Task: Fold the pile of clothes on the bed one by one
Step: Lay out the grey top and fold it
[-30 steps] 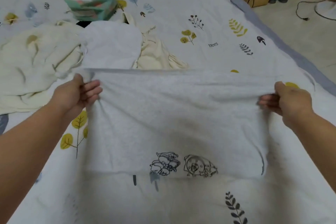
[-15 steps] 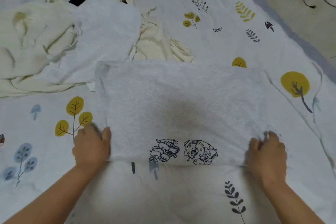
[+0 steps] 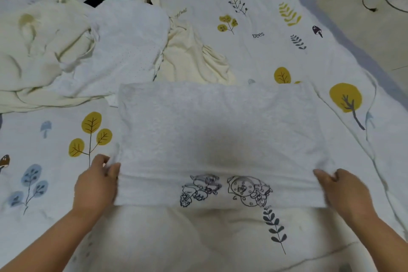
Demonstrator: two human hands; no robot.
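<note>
While the left hand point(image 3: 96, 185) and right hand point(image 3: 344, 192) pinch its near corners, the soft, heather-grey rectangular folded knit garment point(image 3: 218, 139) lies flat mid-frame on the leaf-printed cotton bedsheet point(image 3: 276, 28).

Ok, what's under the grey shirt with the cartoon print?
The grey shirt lies on the printed bedsheet. Its far edge seems to overlap the cream garment; anything else beneath is hidden.

Grey garment folded flat on the bed, one hand at each near corner.

The grey garment point(image 3: 218, 130) lies doubled near the bed's point(image 3: 254, 35) near edge, cartoon print facing up. The left hand point(image 3: 97, 185) pinches its left corner; the right hand point(image 3: 344, 192) grips its right corner. The clothes pile point(image 3: 88, 51) lies toward the far-left corner, touching the garment's far edge.
</note>
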